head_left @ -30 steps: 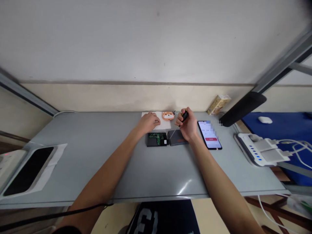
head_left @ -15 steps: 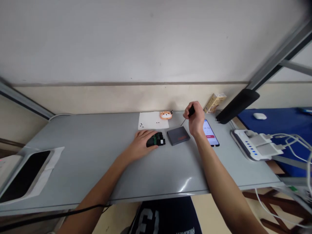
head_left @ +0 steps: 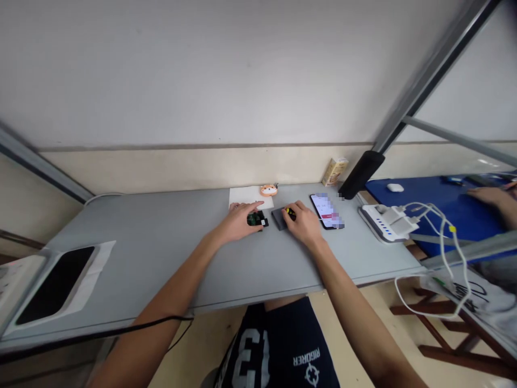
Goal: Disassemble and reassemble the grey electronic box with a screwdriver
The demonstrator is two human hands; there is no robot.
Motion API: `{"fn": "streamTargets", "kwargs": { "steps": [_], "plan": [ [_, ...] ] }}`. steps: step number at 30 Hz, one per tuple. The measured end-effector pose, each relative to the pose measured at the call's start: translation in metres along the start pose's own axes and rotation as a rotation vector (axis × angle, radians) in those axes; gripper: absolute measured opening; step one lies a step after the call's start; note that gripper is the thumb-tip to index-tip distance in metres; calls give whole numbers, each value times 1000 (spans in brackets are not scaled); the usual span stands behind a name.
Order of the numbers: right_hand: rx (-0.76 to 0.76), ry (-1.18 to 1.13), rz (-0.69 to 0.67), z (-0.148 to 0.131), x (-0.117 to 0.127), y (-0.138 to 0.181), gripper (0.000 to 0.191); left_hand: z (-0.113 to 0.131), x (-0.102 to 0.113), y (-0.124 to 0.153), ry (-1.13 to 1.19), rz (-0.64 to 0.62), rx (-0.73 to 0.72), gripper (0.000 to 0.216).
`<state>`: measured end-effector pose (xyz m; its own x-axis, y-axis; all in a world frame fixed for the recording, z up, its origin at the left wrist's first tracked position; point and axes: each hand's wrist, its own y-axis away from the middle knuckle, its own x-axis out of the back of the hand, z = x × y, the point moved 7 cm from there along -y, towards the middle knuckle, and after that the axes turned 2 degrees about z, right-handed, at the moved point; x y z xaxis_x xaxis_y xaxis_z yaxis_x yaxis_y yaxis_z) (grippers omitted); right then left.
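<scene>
My left hand point(head_left: 237, 222) grips the left end of a small black case with a bare green circuit board point(head_left: 257, 219) on the grey table point(head_left: 169, 253). Its forefinger reaches along the case's far side. My right hand point(head_left: 304, 222) rests low on the table, closed on a small screwdriver point(head_left: 289, 212) whose yellow-and-black end shows by the thumb. It lies over the right part of the dark grey cover point(head_left: 278, 218), just right of the case. Behind both lies a white paper sheet point(head_left: 244, 195) with an orange dog-face trinket point(head_left: 268, 189).
A lit phone point(head_left: 326, 211) lies right of my right hand. A small carton point(head_left: 334, 171) stands by the wall. Farther right are a white power strip point(head_left: 383, 223) with cables and a blue mat with another person's hand point(head_left: 493, 196). At far left is a black slab point(head_left: 54, 284).
My right hand came down from above the phone with the screwdriver and now rests over the grey cover. My left hand stays on the circuit board case. The view swung right.
</scene>
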<state>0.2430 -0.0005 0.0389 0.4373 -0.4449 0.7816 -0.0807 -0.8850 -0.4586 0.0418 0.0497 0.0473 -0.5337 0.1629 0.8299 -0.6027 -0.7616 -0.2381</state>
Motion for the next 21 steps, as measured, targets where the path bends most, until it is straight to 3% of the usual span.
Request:
{"fn": "streamTargets", "kwargs": {
  "steps": [5, 12, 16, 21],
  "plan": [
    [-43, 48, 75, 3, -3, 15, 32, 26, 1, 17, 25, 86, -102, 69],
    [-129, 49, 158, 10, -1, 29, 29, 46, -33, 58, -6, -35, -162, 62],
    [-58, 13, 80, 2, -5, 35, 28, 37, -20, 59, 3, 33, -162, 61],
    [55, -78, -8, -11, -6, 39, 25, -9, 17, 57, -101, 271, -43, 33]
  ]
}}
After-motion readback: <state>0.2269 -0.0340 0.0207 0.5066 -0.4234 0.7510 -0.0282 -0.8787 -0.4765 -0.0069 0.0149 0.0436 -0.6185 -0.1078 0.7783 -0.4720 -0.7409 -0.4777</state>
